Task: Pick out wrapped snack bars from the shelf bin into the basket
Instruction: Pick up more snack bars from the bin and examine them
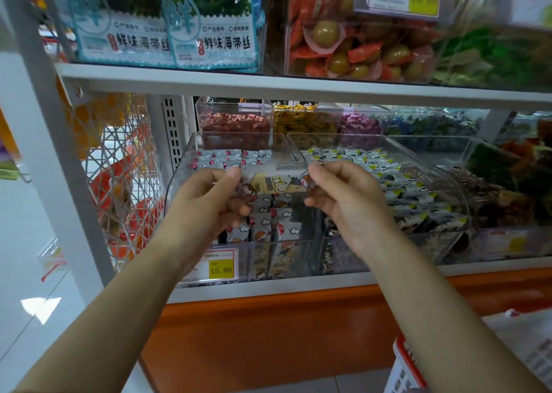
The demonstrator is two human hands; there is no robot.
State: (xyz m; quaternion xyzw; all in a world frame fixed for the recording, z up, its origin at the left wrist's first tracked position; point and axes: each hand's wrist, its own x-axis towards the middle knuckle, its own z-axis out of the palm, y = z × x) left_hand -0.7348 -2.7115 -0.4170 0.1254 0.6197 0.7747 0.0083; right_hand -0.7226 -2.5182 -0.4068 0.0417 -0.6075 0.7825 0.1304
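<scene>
A wrapped snack bar point(276, 183) with a yellow and white wrapper is held level between both hands above the clear shelf bin point(185, 165). My left hand point(209, 201) pinches its left end and my right hand point(346, 201) pinches its right end. More wrapped bars point(265, 225) with cloud prints lie in the bin below. The red and white basket point(403, 362) shows only as a corner at the bottom right, partly hidden behind my right forearm.
A second clear bin point(418, 183) of blue and yellow wrapped snacks stands to the right. A price tag point(219, 265) reads 15.80. The white shelf board point(268, 84) hangs just above the bins. A wire rack point(119, 168) is on the left.
</scene>
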